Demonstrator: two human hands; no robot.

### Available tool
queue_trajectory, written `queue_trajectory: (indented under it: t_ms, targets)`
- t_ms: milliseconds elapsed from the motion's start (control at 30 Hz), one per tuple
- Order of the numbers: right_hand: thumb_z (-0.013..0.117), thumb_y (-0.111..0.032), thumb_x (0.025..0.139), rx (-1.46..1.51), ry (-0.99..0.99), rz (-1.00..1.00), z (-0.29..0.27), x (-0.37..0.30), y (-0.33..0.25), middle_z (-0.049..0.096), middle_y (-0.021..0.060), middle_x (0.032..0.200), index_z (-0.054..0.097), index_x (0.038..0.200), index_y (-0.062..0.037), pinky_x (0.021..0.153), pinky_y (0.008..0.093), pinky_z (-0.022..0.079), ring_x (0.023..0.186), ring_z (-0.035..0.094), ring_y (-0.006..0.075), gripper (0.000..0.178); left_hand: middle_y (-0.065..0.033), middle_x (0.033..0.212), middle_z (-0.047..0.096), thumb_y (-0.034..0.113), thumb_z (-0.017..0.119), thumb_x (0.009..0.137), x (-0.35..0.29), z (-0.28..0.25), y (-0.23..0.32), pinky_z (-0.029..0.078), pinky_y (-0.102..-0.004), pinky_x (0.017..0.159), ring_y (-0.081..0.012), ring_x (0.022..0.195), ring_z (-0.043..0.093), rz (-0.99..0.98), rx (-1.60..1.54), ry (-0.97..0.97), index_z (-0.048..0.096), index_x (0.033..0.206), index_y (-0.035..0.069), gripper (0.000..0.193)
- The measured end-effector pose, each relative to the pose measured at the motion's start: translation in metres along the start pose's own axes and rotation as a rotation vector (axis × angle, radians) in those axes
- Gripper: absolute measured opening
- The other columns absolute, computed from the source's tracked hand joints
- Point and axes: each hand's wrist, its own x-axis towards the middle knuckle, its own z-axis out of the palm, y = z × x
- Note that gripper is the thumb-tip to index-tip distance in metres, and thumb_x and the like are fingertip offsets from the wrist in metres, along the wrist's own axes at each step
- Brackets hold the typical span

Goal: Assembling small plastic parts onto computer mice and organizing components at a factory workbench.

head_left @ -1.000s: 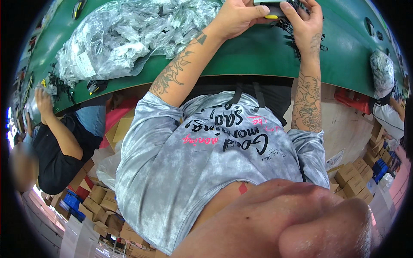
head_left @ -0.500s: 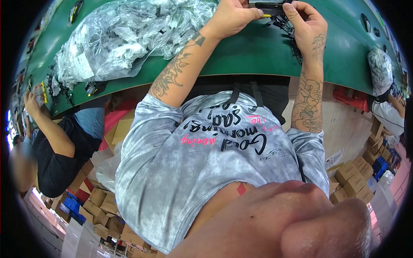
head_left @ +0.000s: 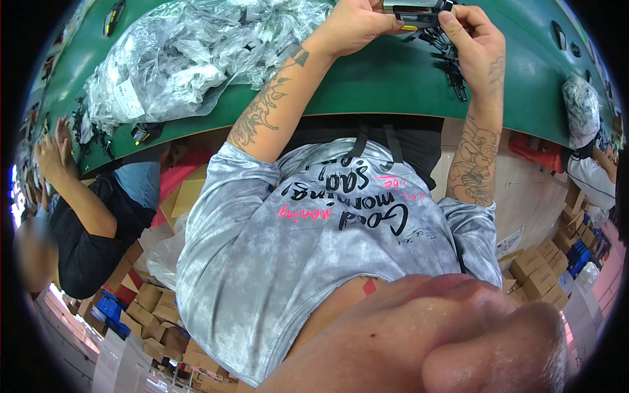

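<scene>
Where the black device [head_left: 422, 21] sits: between both hands above the green tabletop [head_left: 531, 78], partly cut off by the view's upper edge.
Left hand [head_left: 360, 25]: pinching its left end.
Right hand [head_left: 473, 31]: pinching its right end.
Device handling: probably light, stiff, smooth (judging by its plastic look); best held by its ends.
Tabletop room: clear plastic bag [head_left: 177, 65] crowds the left, black plastic parts [head_left: 451, 65] lie below; more room rightward.
</scene>
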Motion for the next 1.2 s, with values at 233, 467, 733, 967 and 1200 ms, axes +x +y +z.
queue_trajectory:
  t_ms: [233,467,733,967,1200]
  targets:
    - [0.073,-0.011,0.093,-0.165,0.138,-0.017,0.007,-0.002,0.005,0.053,-0.0017,0.078,0.065,0.086,-0.0004,0.063,0.0252,0.042,0.069,0.048,0.0071,0.014,-0.0123,0.144,0.054,-0.011,0.061,0.089,0.004,0.003,-0.004,0.055,-0.0302,0.097,-0.0189,0.119,0.061,0.021,0.054,-0.047,0.031,0.16,0.0,0.078]
    - [0.076,-0.012,0.089,-0.345,0.175,-0.114,0.012,-0.003,-0.003,0.051,0.005,0.082,0.062,0.085,0.0008,0.064,0.0292,0.043,0.07,0.051,0.0143,0.019,-0.0116,0.14,0.057,0.005,0.066,0.099,0.005,-0.003,-0.013,0.057,-0.03,0.095,-0.0174,0.119,0.062,0.023,0.063,-0.005,0.035,0.157,0.002,0.066]
    - [0.08,-0.018,0.086,-0.384,0.075,-0.161,0.013,0.002,0.005,0.055,0.0093,0.093,0.062,0.098,-0.0003,0.075,0.0322,0.047,0.083,0.056,0.0204,0.028,-0.0121,0.14,0.059,0.004,0.061,0.101,0.003,-0.011,-0.012,0.057,-0.0306,0.097,-0.0186,0.117,0.064,0.059,0.09,0.009,0.038,0.156,0.002,0.059]
    - [0.088,-0.023,0.077,0.029,0.007,0.018,0.027,0.014,0.021,0.058,0.0127,0.11,0.049,0.129,0.0008,0.089,0.0334,0.05,0.098,0.058,0.0203,0.069,-0.012,0.138,0.059,0.003,0.058,0.102,0.002,-0.013,-0.017,0.056,-0.0315,0.098,-0.019,0.117,0.064,0.035,0.101,0.031,0.039,0.155,0.002,0.056]
    - [0.079,-0.008,0.089,0.463,-0.061,0.058,0.02,0.022,0.032,0.061,0.0061,0.111,0.052,0.128,-0.0014,0.09,0.027,0.051,0.101,0.059,0.0126,0.048,-0.0163,0.14,0.059,0.005,0.062,0.101,0.005,-0.014,-0.01,0.059,-0.0433,0.099,-0.0275,0.121,0.065,0.006,-0.181,-0.003,0.04,0.153,0.001,0.057]
